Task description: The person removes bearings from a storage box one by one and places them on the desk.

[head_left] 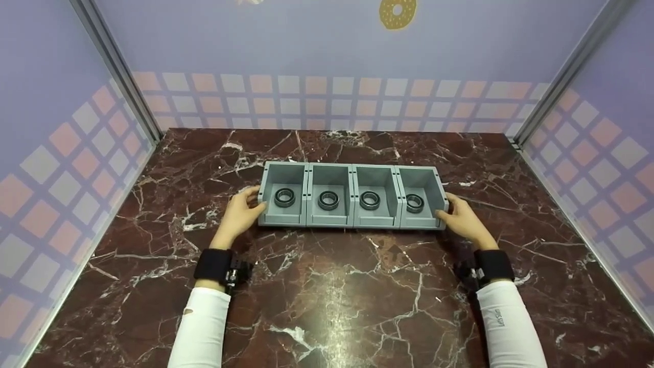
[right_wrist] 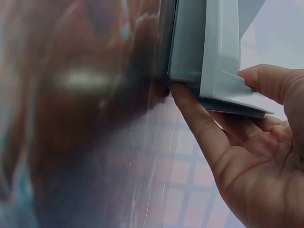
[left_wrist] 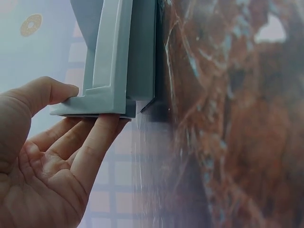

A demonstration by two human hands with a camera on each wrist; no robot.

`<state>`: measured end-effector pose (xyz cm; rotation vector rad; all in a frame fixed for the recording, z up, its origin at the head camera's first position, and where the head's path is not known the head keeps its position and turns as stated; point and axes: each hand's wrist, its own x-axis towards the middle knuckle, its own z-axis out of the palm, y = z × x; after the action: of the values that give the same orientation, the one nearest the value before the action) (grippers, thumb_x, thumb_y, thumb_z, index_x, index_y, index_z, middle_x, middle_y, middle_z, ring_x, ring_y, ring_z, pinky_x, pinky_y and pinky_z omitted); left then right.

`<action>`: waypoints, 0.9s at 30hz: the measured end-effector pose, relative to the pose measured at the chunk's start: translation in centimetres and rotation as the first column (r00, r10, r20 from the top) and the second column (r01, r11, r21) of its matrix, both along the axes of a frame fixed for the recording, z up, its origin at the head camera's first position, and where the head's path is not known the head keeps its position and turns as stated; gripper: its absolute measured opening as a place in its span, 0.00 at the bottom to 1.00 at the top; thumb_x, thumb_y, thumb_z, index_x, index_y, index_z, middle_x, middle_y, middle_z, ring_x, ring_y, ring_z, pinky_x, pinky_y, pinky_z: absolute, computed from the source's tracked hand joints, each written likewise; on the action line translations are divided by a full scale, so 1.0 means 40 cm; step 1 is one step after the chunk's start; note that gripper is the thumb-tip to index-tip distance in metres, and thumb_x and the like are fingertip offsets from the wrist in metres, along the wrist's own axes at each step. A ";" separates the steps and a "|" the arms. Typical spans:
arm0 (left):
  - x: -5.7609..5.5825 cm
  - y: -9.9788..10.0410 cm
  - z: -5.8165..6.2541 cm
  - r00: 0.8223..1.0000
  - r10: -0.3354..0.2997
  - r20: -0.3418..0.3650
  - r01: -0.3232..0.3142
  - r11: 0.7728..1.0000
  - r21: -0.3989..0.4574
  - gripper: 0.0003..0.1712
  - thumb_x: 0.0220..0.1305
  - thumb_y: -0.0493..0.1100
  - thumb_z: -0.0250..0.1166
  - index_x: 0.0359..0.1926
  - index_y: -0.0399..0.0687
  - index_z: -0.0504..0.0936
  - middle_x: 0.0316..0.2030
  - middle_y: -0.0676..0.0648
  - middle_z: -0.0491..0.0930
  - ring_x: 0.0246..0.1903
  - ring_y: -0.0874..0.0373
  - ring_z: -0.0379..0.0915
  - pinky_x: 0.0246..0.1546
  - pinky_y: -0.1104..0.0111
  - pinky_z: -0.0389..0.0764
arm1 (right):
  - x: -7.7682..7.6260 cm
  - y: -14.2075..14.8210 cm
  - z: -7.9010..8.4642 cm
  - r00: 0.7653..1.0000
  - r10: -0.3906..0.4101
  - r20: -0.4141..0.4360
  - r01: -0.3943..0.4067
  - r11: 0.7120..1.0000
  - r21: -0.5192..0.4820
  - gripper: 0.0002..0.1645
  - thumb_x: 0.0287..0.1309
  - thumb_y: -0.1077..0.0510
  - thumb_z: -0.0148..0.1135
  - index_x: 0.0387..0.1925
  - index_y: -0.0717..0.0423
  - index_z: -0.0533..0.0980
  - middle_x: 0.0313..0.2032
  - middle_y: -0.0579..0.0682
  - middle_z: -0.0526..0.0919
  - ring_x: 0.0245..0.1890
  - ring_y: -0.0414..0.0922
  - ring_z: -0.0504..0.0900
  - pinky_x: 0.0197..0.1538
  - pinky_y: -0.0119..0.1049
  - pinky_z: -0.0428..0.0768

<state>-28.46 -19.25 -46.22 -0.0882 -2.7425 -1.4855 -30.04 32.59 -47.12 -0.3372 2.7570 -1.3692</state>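
Note:
Several grey-blue plastic bins (head_left: 329, 221) stand joined side by side in a row on the marble-patterned table. One dark ring-shaped bearing lies in each bin, among them the leftmost bearing (head_left: 278, 198) and the rightmost bearing (head_left: 409, 204). My left hand (head_left: 239, 213) grips the row's left end, its thumb over the wall edge of the end bin (left_wrist: 111, 57) and its fingers against the outer side. At the opposite end my right hand (head_left: 464, 219) holds the outer wall likewise. In the right wrist view, its index fingertip reaches the bin's lower edge near the tabletop.
The dark red marbled tabletop (head_left: 327, 286) extends around the bins. Behind it rises a lilac wall (head_left: 327, 46) with pink and white squares, and similar panels flank both sides. Grey metal posts (head_left: 115, 66) mark the back corners. A black strap with a camera (head_left: 217, 266) sits on each wrist.

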 end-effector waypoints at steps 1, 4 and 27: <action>0.001 -0.003 0.000 1.000 -0.002 0.000 0.002 1.000 -0.001 0.32 0.73 0.36 0.58 0.74 0.29 0.64 0.69 0.26 0.70 0.69 0.33 0.69 0.72 0.46 0.73 | -0.001 -0.003 0.000 1.000 0.002 0.002 -0.002 1.000 -0.005 0.32 0.69 0.67 0.56 0.71 0.76 0.62 0.55 0.76 0.79 0.38 0.31 0.79 0.40 0.19 0.76; 0.002 -0.006 -0.001 1.000 -0.009 -0.001 0.009 1.000 0.004 0.32 0.72 0.36 0.57 0.73 0.28 0.64 0.68 0.25 0.71 0.68 0.32 0.71 0.71 0.46 0.74 | -0.002 -0.007 0.001 1.000 0.010 0.011 -0.009 1.000 -0.026 0.32 0.69 0.68 0.56 0.70 0.76 0.62 0.54 0.75 0.79 0.37 0.31 0.79 0.39 0.19 0.77; -0.003 -0.010 -0.008 1.000 0.004 -0.001 -0.004 0.999 0.039 0.30 0.72 0.35 0.58 0.71 0.26 0.67 0.65 0.25 0.74 0.67 0.33 0.72 0.71 0.48 0.75 | -0.003 -0.008 0.005 1.000 0.024 0.015 -0.024 1.000 0.010 0.32 0.70 0.67 0.55 0.70 0.77 0.62 0.51 0.75 0.80 0.35 0.32 0.79 0.35 0.22 0.77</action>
<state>-28.60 -19.66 -46.55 -0.0828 -2.7105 -1.5361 -30.15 32.28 -46.91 -0.3577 2.7376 -1.3466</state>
